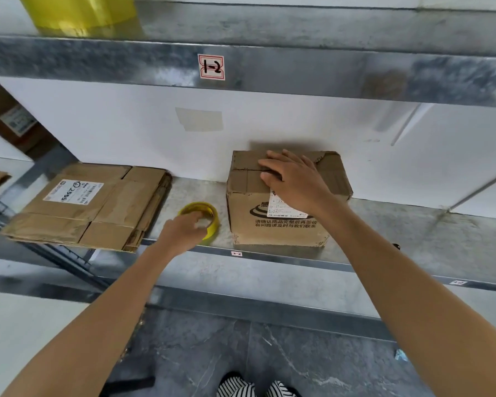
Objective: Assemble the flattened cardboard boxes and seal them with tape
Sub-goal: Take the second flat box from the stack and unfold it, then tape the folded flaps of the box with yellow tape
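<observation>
Galvanised metal shelf (184,193) against white wall (126,133), middle level at working height. On upper shelf edge (327,73), red-bordered sticker (211,67) marked 1-2; on top of that level, far left, large yellow roll (78,12), cropped by frame. Pale tape patch (199,119) stuck on wall below sticker. Left on middle shelf: stack of flattened cardboard boxes (112,213), lying flat, reaching front edge, white shipping label (73,191) on top sheet. Right of centre: assembled cardboard box (269,227), upright, back side close to wall, top flaps folded down and meeting at a centre seam, white label (284,209) and black printed Chinese text on front face. Between stack and box, just beside box, near front edge: yellow tape roll (214,222), lying flat on shelf. Left hand (184,230) on near side of tape roll, fingers curled over rim, gripping it; motion blur, exact finger placement not readable. Right hand (292,179) palm down on box top, fingers straight and slightly spread, pressing across flap seam. Both forearms bare, reaching in from bottom of frame. Small sticker (236,253) on front lip of middle shelf below box, text too small to read. Below: grey marbled floor (269,353), black-and-white striped shoes (255,388) at bottom edge. Far left, more brown cardboard (9,116) behind shelf post, blurred.
</observation>
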